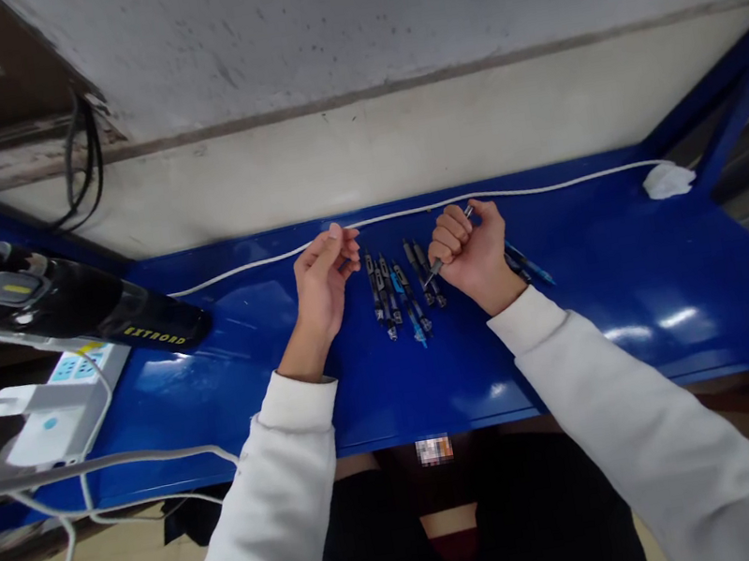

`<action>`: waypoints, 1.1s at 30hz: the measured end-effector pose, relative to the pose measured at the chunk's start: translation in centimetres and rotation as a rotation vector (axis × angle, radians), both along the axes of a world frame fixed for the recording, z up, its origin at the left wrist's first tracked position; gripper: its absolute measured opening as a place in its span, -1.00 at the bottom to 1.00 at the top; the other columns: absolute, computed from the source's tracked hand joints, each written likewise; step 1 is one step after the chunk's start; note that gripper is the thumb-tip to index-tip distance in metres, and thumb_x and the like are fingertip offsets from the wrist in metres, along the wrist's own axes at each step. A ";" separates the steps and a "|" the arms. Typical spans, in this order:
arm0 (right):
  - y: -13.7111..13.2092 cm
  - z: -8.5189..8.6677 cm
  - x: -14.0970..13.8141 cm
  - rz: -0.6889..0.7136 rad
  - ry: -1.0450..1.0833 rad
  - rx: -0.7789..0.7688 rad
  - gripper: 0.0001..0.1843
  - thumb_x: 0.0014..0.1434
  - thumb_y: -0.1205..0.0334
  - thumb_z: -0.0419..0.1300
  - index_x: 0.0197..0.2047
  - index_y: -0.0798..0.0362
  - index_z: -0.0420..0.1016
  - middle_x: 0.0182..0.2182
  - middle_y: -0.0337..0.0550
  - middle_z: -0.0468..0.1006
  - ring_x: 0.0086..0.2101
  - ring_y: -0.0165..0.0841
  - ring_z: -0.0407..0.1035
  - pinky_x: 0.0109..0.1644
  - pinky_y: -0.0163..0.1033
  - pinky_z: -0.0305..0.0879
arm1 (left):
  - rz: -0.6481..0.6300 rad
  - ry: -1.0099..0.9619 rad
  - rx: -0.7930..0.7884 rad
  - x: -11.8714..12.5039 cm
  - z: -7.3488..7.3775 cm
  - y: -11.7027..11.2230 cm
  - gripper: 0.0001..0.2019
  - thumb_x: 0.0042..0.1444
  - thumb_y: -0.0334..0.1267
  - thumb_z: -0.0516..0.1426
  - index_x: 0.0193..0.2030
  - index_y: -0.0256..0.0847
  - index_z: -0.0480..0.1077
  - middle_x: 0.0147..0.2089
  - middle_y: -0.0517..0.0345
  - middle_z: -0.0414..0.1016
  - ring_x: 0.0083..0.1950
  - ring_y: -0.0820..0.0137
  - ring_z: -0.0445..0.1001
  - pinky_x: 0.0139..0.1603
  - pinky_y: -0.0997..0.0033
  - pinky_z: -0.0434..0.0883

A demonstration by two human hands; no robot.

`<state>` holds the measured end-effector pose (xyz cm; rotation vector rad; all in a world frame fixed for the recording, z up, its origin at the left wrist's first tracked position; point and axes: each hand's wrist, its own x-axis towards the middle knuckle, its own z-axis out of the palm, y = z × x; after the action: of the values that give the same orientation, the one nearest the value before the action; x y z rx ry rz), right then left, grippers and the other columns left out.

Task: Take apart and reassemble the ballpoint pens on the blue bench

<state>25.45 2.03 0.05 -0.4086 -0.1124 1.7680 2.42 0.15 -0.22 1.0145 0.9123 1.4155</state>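
Note:
My right hand (470, 251) is wrapped round a pen (434, 268). One end of that pen sticks out at the lower left of the fist, the other near the thumb. My left hand (327, 278) hovers to the left, thumb pinched against curled fingers; whatever may be between them is hidden. Between my hands lie several pens (391, 289) side by side, mostly dark with clear parts. Among them is a pen with blue parts (410, 308). Beyond my right wrist, a blue pen (529, 263) and a dark pen (518, 267) lie partly covered.
A blue metal table (394, 401) stands against the wall. A white cable (545, 188) runs along its back edge to a white lump (668, 178). On the left are a black EXTRORD device (64, 296), a power strip (85, 362), a white plug adapter (46, 427) and loose cords.

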 end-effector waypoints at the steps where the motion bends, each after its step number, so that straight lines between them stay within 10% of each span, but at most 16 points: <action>1: 0.0 0.0 0.0 -0.005 -0.022 0.006 -0.41 0.56 -0.07 0.06 -0.41 -0.11 -0.19 -0.65 -0.43 -0.09 -0.65 -0.44 -0.25 -0.64 -0.26 -0.15 | 0.001 -0.004 0.000 0.0 0.0 0.0 -0.61 0.29 0.19 0.41 -0.16 -0.12 0.67 -0.22 0.07 0.58 -0.21 0.38 0.53 -0.20 0.35 0.51; 22: -0.1 0.5 -0.2 0.034 -0.040 0.024 -0.34 0.53 -0.17 0.17 -0.43 -0.11 -0.13 -0.65 -0.44 -0.03 -0.65 -0.45 -0.21 -0.64 -0.27 -0.12 | -0.021 0.000 0.035 0.1 -0.3 0.0 -0.67 0.30 0.12 0.44 -0.19 -0.11 0.69 -0.24 0.08 0.57 -0.24 0.39 0.49 -0.23 0.37 0.48; 33: -0.1 1.0 -0.7 0.084 -0.120 0.050 -0.35 0.54 0.20 0.24 -0.44 -0.09 -0.15 -0.66 -0.46 -0.04 -0.66 -0.46 -0.13 -0.59 -0.29 0.01 | 0.090 0.688 0.273 -0.5 -1.6 0.2 -0.82 0.35 -0.09 0.37 -0.20 -0.14 0.66 -0.28 0.13 0.63 -0.31 0.36 0.45 -0.23 0.30 0.37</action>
<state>24.74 1.92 1.09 -0.4796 -0.2620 1.8186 1.92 0.37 -1.79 1.7441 1.2856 1.2977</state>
